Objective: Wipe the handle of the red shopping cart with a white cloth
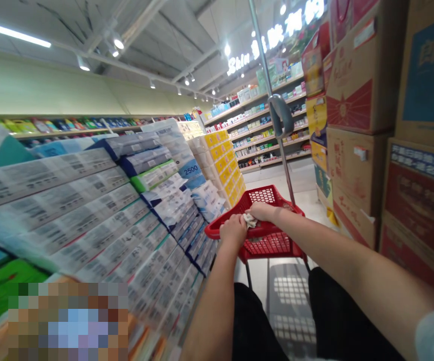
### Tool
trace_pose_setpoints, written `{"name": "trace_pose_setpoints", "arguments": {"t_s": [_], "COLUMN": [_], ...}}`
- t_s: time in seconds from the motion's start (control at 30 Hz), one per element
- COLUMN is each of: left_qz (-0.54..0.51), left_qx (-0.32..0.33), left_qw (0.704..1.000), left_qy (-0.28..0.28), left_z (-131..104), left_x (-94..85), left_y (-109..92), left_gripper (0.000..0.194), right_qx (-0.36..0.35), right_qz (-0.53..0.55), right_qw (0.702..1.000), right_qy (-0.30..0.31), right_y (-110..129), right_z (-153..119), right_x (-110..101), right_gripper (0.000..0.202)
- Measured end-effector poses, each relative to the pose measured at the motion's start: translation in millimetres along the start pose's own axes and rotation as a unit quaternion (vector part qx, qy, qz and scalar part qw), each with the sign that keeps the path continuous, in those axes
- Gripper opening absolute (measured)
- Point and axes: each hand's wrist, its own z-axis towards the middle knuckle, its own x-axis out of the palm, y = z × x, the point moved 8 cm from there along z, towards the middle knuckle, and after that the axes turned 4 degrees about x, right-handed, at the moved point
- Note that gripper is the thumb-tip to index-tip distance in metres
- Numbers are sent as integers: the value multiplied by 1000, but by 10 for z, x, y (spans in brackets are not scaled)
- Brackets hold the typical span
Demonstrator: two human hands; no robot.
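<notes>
A red plastic shopping cart (273,245) stands in front of me, its handle bar toward me. My left hand (234,230) is closed round the left part of that handle. On the handle further right rests my right hand (262,211), its fingers curled down and partly hidden. A crumpled whitish cloth or tissue (250,219) lies between the two hands, touching both. From the cart's right side rises a metal pole (285,165) with a grey loop-shaped fitting (280,116).
Stacked tissue packs (107,210) line the left side, with yellow-and-white packs (222,160) beyond. Cardboard cartons (355,170) are piled close on the right. Shelves of small goods (262,130) stand ahead across the pale floor. The lower left corner is pixelated.
</notes>
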Motion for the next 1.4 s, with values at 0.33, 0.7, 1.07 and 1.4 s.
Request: {"name": "trace_pose_setpoints", "arguments": {"t_s": [0.33, 0.7, 1.07, 1.4], "left_qz": [21, 48, -19, -68], "left_qx": [-8, 12, 101, 76], "left_qw": [1000, 998, 979, 961], "left_qy": [-21, -32, -175, -259], "left_z": [-11, 18, -303, -424], "left_x": [-11, 28, -13, 54], "left_y": [77, -13, 135, 124], "left_gripper": [37, 41, 40, 41], "right_qx": [-271, -139, -279, -270], "right_qz": [-230, -205, -247, -273], "right_qw": [899, 964, 901, 878], "right_qy": [-255, -99, -222, -285], "right_y": [294, 244, 231, 295], "right_z": [-964, -707, -994, -1132], "right_x": [301, 121, 225, 350], "right_gripper": [38, 51, 53, 44]}}
